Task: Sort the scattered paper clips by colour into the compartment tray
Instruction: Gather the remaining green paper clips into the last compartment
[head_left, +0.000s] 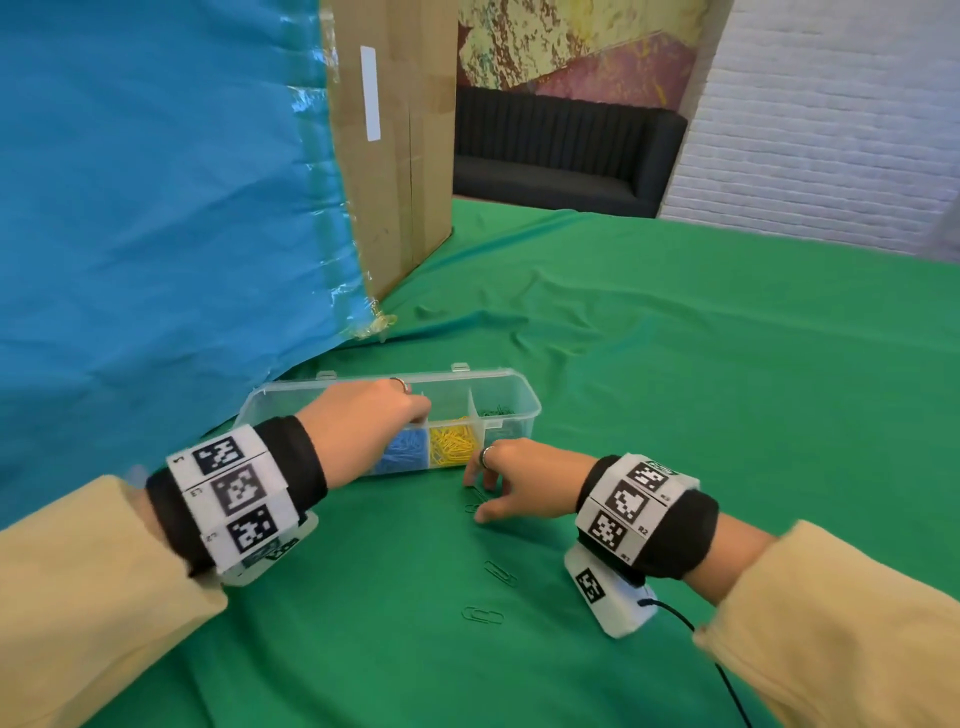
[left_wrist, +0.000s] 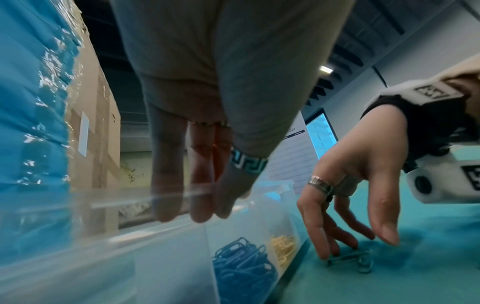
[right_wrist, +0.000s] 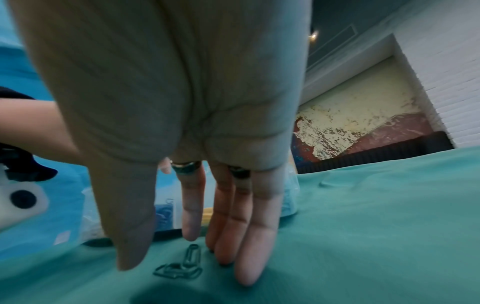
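Head view: the clear compartment tray (head_left: 524, 410) on the green tabletop (head_left: 675, 364) holds blue clips (head_left: 402, 452), yellow clips (head_left: 453, 444) and dark green clips (head_left: 496, 413) in separate compartments. The left hand (head_left: 363, 426) reaches into it, fingertips hidden. The right hand (head_left: 511, 475) rests beside it.

Left wrist view: left fingers (left_wrist: 200, 185) hang straight and together, holding nothing.

Right wrist view: right fingers (right_wrist: 246, 226) are extended, touching the cloth beside two green clips (right_wrist: 182, 265); nothing pinched.
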